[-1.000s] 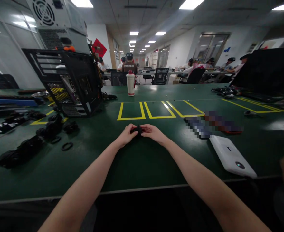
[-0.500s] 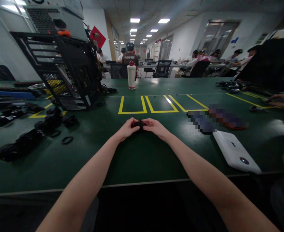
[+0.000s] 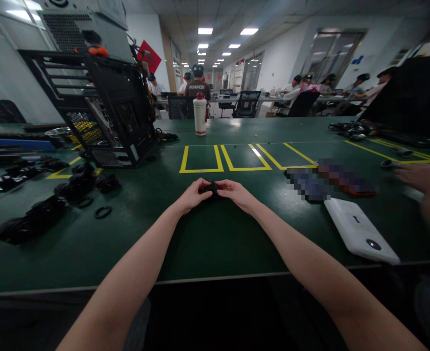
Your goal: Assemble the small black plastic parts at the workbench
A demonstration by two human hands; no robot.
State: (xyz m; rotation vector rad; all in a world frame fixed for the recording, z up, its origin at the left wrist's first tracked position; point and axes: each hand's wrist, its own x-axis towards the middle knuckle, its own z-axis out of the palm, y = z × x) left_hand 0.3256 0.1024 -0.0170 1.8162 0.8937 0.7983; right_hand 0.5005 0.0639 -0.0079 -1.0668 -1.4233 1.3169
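Observation:
A small black part (image 3: pixel 214 189) sits between my two hands, just above or on the green table (image 3: pixel 222 234); its kind is too small and dark to make out. My left hand (image 3: pixel 195 195) pinches it from the left with thumb and fingers. From the other side, my right hand (image 3: pixel 235 194) grips it with the fingertips. Most of the part is covered by my fingers. Off to the left lie black rings (image 3: pixel 103 211) and a row of black parts (image 3: pixel 35 217) resembling the held one in colour.
An open computer case (image 3: pixel 108 117) stands at the left. A white bottle (image 3: pixel 200 116) stands behind yellow tape outlines (image 3: pixel 202 170). A white power bank-like block (image 3: pixel 361 231) and blurred-out phone-shaped items (image 3: pixel 306 184) lie right. Another person's hand (image 3: pixel 420 187) reaches in there.
The view has tilted down slightly. My hands keep hold of the black part, which is turned a little so a point sticks up. The other person's hand at the right has moved nearer.

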